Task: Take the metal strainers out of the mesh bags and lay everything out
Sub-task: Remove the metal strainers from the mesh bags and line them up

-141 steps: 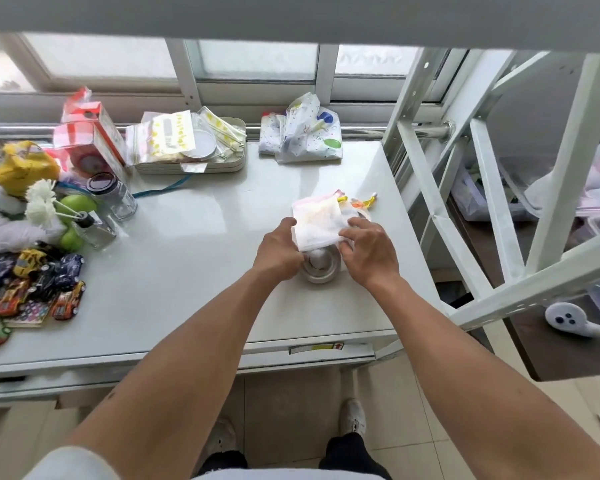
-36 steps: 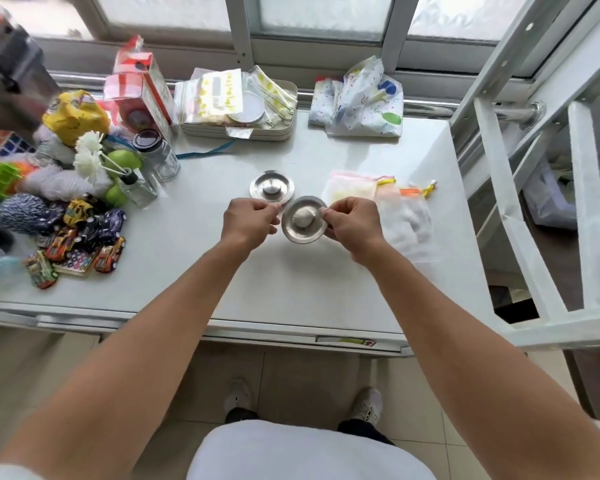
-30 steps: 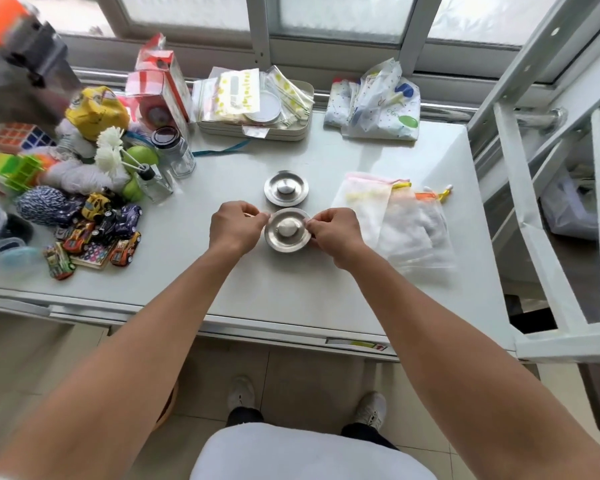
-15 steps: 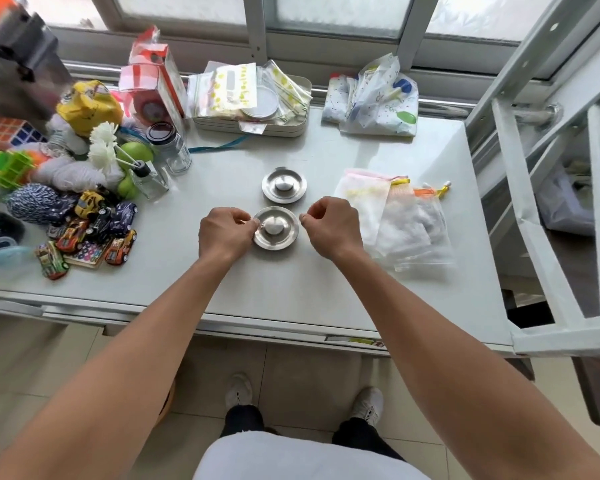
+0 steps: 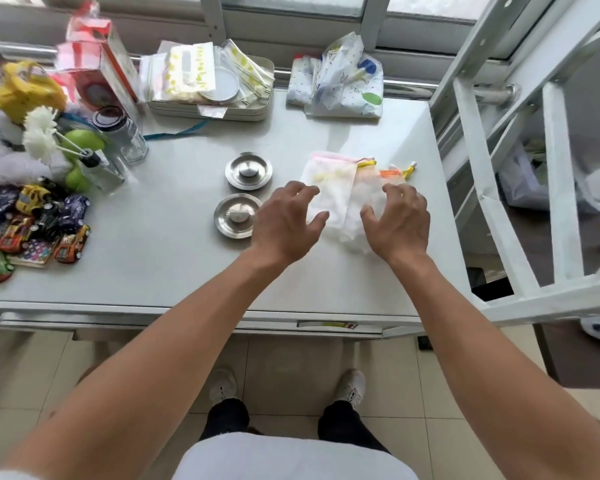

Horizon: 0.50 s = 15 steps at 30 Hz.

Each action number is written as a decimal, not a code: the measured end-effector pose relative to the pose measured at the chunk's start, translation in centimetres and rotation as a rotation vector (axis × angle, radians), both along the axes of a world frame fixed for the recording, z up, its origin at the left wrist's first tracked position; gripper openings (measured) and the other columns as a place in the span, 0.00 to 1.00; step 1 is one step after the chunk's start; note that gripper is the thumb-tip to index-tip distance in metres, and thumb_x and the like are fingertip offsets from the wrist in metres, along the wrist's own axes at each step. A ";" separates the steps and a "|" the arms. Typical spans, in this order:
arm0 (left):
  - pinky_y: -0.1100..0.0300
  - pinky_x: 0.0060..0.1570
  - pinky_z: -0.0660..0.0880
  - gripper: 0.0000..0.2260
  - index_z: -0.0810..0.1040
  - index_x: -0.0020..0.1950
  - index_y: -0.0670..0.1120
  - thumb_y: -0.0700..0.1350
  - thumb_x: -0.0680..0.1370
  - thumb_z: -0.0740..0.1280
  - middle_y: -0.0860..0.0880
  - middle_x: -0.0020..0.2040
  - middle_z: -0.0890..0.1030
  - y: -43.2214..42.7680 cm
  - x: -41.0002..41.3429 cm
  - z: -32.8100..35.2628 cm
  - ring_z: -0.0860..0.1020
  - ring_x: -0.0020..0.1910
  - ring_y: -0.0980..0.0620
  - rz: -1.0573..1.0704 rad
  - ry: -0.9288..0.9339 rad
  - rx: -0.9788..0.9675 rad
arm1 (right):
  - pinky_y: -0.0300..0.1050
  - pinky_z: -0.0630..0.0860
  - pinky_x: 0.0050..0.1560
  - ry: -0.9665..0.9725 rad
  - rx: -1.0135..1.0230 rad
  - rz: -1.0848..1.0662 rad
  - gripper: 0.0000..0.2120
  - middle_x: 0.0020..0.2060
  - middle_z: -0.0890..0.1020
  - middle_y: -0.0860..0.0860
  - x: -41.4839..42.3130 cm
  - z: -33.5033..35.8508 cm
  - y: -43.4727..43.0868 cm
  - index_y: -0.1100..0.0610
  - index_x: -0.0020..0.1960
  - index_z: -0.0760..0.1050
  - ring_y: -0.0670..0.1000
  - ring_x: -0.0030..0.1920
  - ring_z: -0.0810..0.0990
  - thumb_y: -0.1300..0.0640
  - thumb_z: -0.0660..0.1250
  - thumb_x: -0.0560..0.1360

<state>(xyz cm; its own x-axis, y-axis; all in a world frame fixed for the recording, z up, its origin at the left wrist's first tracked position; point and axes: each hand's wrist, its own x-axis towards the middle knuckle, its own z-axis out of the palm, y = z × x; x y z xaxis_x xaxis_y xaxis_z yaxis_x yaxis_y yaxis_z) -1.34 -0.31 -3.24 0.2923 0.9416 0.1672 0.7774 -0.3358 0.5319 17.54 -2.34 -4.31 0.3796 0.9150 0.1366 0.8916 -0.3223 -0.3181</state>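
Observation:
Two round metal strainers lie on the white table, one (image 5: 248, 170) farther from me and one (image 5: 237, 216) nearer. Right of them two white mesh bags overlap: one with a pink top hem (image 5: 329, 183), one with an orange cord (image 5: 369, 188). My left hand (image 5: 286, 221) hovers at the bags' left edge with its fingers spread, holding nothing. My right hand (image 5: 397, 221) is over the bags' right side, fingers apart, also holding nothing.
Toy cars (image 5: 39, 223), a glass jar (image 5: 122, 135), a diffuser bottle (image 5: 97, 166) and boxes (image 5: 94, 67) crowd the table's left. A tray of packets (image 5: 212, 88) and a patterned pouch (image 5: 340, 84) sit at the back. A white frame (image 5: 499, 188) stands on the right.
Both hands let go of the nearer strainer, which now rests on the table, and moved right to the mesh bags with fingers spread.

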 end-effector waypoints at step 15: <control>0.44 0.63 0.71 0.35 0.59 0.76 0.52 0.60 0.73 0.67 0.44 0.77 0.61 -0.9 4.6 -1.1 0.63 0.72 0.42 -0.329 0.344 -0.136 | 0.51 0.76 0.56 0.192 0.271 0.288 0.13 0.53 0.82 0.61 -1.2 -1.3 -1.9 0.65 0.56 0.78 0.61 0.54 0.80 0.66 0.61 0.74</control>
<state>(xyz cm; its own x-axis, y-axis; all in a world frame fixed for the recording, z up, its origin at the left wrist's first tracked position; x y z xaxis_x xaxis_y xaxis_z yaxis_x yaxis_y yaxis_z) 3.24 -1.21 -4.38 0.5946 0.7965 -0.1095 0.7800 -0.5384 0.3189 16.33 -4.20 -5.58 0.1563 0.9280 0.3382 0.8495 0.0484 -0.5253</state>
